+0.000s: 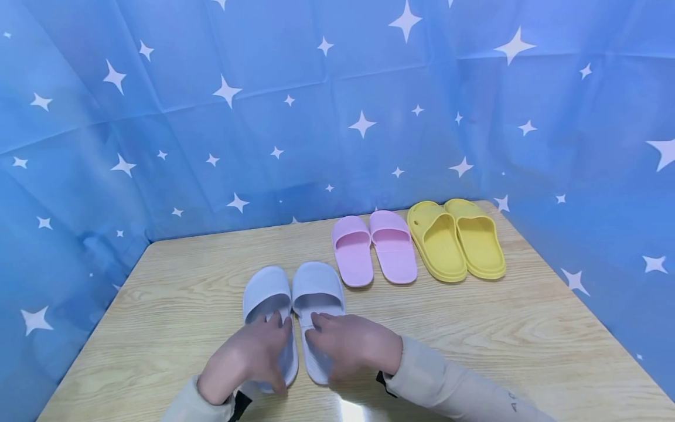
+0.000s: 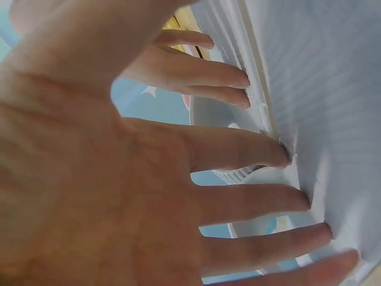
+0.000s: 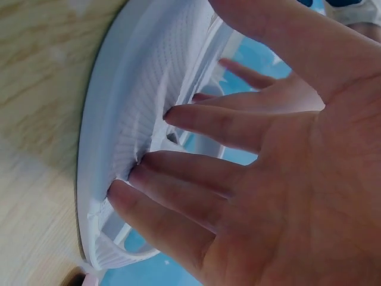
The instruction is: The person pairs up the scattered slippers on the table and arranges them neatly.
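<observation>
Head view: on the table (image 1: 158, 293), grey slippers (image 1: 318, 299) lie beneath left hand (image 1: 248, 356) and right hand (image 1: 355, 344); likely light, flexible foam, best held by the straps (image 1: 267, 286). Left wrist: fingers (image 2: 253, 205) spread, nearly straight. Right wrist: fingers extended, tips seemingly touching the footbed (image 3: 140, 110).

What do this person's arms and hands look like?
The left hand and right hand wear no gloves. The left sleeve and right sleeve are pale beige; a black piece shows by each sleeve's end, and dark letters mark the right one.
</observation>
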